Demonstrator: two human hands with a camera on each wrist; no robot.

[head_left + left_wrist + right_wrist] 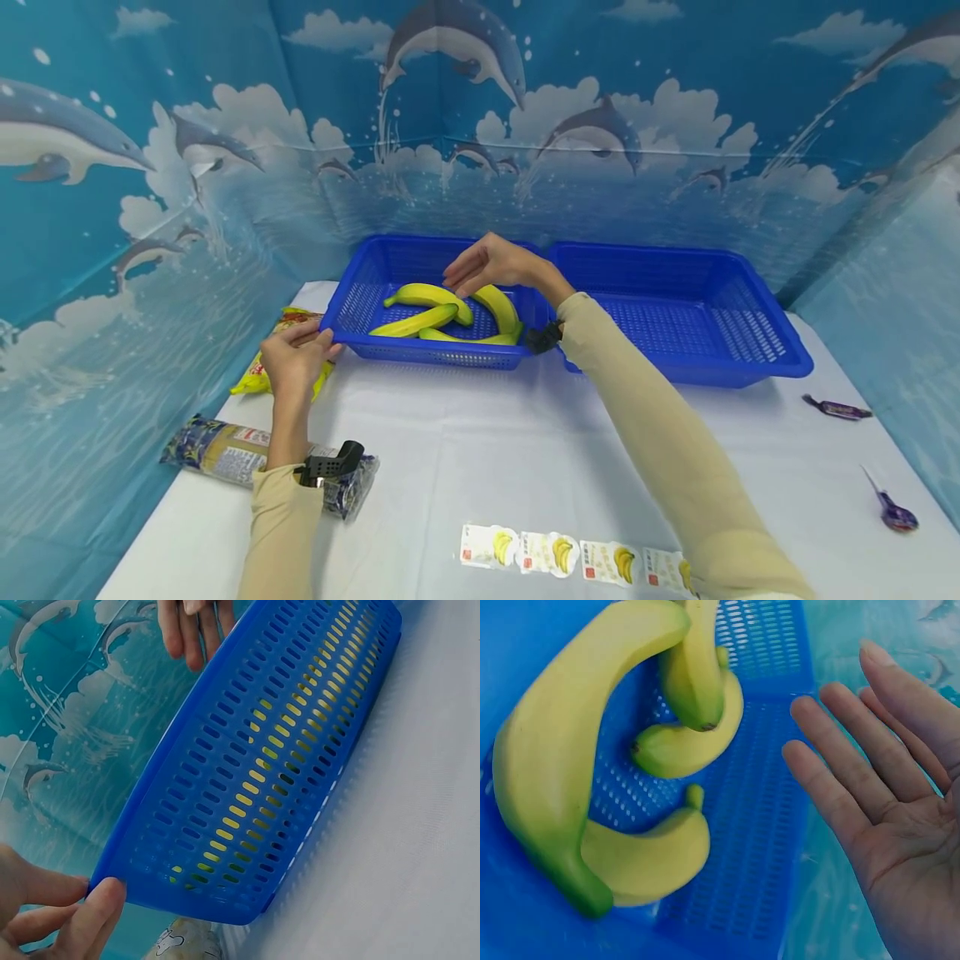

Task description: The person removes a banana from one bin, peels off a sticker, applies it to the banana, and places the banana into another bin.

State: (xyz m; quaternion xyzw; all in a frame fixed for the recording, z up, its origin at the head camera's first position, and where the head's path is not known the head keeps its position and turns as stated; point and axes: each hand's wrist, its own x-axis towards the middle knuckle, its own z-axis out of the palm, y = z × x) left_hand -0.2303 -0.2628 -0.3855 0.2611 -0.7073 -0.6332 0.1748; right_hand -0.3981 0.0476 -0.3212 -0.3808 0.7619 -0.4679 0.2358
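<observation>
Cannot read the small print on the picture cards (549, 554), nor see the middle of the long packet (231, 454) behind the left forearm (288, 429), the lower side of the front banana (491, 339) behind the left basket's wall (420, 352), or the rest of the right hand (900, 795) past the right wrist view's edge.

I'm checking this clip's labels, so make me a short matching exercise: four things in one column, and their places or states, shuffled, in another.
Things
1. Left grip
2. Purple-wrapped lollipop
3. Four bananas
4. Right grip

Places and states
A. Lying inside the left blue basket
B. Fingers extended, holding nothing
C. Pinching the rim at a basket corner
D. On the white tablecloth, toward its right edge in the head view

Pairs: 1-C, 2-D, 3-A, 4-B
</observation>
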